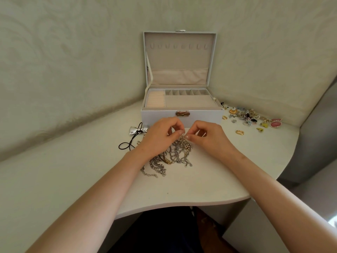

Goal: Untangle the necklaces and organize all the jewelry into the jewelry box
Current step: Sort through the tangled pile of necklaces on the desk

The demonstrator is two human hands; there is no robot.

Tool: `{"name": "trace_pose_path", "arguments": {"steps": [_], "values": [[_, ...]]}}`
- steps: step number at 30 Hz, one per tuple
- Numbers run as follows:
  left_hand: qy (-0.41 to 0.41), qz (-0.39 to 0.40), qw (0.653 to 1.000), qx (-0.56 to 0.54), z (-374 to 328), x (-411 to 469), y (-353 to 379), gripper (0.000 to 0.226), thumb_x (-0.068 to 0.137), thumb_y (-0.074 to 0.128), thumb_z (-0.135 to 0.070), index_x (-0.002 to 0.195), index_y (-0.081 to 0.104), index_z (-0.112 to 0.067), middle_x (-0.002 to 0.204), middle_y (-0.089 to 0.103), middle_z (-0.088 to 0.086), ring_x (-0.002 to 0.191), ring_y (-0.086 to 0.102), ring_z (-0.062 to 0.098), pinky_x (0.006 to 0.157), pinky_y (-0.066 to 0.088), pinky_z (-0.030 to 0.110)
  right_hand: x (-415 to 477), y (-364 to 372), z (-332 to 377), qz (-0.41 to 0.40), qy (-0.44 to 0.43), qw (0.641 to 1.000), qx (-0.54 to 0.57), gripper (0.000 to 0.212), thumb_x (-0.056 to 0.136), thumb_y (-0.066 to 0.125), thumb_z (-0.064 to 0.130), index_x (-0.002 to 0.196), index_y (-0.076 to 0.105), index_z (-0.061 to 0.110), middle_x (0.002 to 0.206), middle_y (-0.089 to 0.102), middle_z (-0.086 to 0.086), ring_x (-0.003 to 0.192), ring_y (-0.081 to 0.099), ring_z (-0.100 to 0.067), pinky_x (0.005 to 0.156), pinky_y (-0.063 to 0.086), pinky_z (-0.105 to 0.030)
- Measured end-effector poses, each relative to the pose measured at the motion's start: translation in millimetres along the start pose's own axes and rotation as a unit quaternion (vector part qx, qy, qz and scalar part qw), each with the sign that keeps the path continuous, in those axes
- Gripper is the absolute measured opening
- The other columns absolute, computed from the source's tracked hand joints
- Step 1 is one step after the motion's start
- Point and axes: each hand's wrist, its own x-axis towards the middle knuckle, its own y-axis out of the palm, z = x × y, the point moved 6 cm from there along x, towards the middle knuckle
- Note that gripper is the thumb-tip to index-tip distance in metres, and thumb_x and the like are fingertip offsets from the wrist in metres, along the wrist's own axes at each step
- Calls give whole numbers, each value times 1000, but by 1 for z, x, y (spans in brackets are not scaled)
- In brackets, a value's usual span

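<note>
left hand and right hand both pinch tangled necklaces; hard pull risks tighter knots, snapped chain, clump dragged off surface.

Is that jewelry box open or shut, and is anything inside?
Open: the jewelry box has its lid standing upright, and the visible compartments look empty.

On the white counter, the left grip and right grip each pinch the upper end of a tangle of silver chain necklaces, just before the open jewelry box. A silver bow pendant on black cord lies to the left. Small mixed jewelry is scattered to the right.
</note>
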Motion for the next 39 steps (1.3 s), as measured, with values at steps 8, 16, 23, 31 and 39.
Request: {"name": "trace_pose_path", "arguments": {"steps": [8,16,23,31,39], "values": [[-16,-9,999,-37,-2,0,-5,6,88,62,-15,85,62,-20,86,62,-7,77,53,11,72,42,20,3,-11,-9,-53,37,997,-40,14,78,74,20,69,63,20,73,66,5,57,47,-4,64,42,-27],[-70,-48,990,110,13,-2,-13,7,87,57,-14,86,57,-21,82,57,-9,73,48,4,60,34,13,-3,-19,-8,-81,60,995,21,14,81,70,14,70,61,17,76,68,1,62,57,-11,66,49,-27],[10,27,995,90,4,-1,0,21,80,62,-9,96,63,-23,99,52,-8,93,40,8,81,34,24,-5,-19,-2,-72,76,989,105,16,83,63,0,73,53,6,62,69,3,50,58,0,48,40,-12],[13,62,994,87,6,-1,6,19,81,71,-26,92,56,-26,98,57,-10,89,42,8,74,28,21,-8,-17,-2,-43,120,967,220,20,87,55,-5,76,44,8,77,73,-12,56,66,-18,51,50,-21],[25,64,989,132,7,0,8,8,85,64,-23,92,64,-20,91,51,-9,90,41,9,81,34,29,-5,-10,-3,7,71,983,170,26,84,53,-11,92,66,10,79,66,-9,66,63,-10,68,53,-21]]}}
